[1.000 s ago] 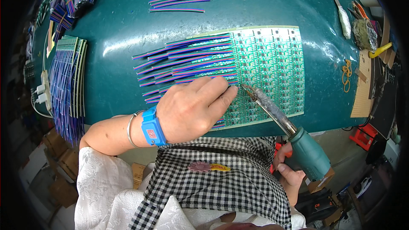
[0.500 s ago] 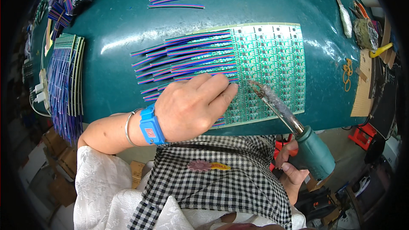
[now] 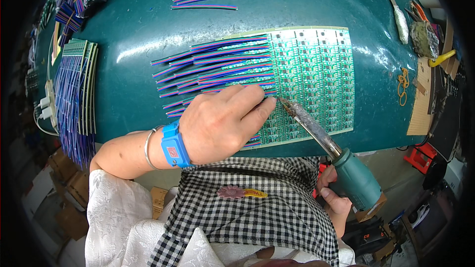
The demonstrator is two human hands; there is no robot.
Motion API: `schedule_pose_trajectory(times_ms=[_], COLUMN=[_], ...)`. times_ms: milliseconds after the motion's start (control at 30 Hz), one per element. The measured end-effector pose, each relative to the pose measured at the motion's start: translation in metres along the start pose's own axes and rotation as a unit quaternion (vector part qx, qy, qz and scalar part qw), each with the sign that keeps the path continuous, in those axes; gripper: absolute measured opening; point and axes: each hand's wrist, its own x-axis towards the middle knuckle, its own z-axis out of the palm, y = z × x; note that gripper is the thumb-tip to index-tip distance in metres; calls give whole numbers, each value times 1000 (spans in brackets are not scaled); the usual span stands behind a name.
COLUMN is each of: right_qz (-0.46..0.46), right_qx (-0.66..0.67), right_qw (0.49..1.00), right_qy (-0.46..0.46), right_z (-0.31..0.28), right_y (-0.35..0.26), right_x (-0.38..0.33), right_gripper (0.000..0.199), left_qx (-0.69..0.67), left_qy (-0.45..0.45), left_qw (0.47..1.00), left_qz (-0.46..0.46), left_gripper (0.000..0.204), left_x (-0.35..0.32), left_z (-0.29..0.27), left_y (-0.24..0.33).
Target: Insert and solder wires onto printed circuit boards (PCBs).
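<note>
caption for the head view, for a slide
Left hand over coloured wires at a green circuit panel, right hand holding a green-handled soldering iron.

Head-worn wide fisheye view, facing down from above, near the hands [image 3: 217, 126], green table [image 3: 129, 101] beyond

We find a green circuit-board panel [image 3: 326, 84] lying flat, closely set with rows of small components. We note multicoloured ribbon wires [image 3: 232, 60] in staggered rows across its left part, overhanging the left edge. We observe a green-handled soldering iron [image 3: 319, 136], tilted, its tip near the wire ends.
</note>
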Motion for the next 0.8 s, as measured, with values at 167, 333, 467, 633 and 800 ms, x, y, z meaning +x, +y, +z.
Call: schedule_pose_trajectory(times_ms=[167, 333, 467, 633, 800], right_qz=[38, 55, 58, 5, -2], right_qx=[114, 131, 128, 75, -1], right_qw=[992, 989, 990, 997, 1000], right_qy=[47, 30, 15, -2, -22], right_z=[13, 11, 11, 6, 0], right_y=[-18, -21, -26, -12, -8], right_x=[5, 5, 5, 6, 2], right_gripper=[39, 41, 38, 37, 34], left_qx=[15, 18, 22, 24, 26], left_qy=[8, 10, 8, 9, 4], left_qw=[1000, 1000, 1000, 1000, 1000], left_qz=[3, 3, 7, 9, 11], left_gripper=[42, 43, 44, 44, 44], left_x=[0, -1, 0, 0, 0], left_z=[2, 2, 2, 1, 1], left_y=[1, 1, 1, 1, 1])
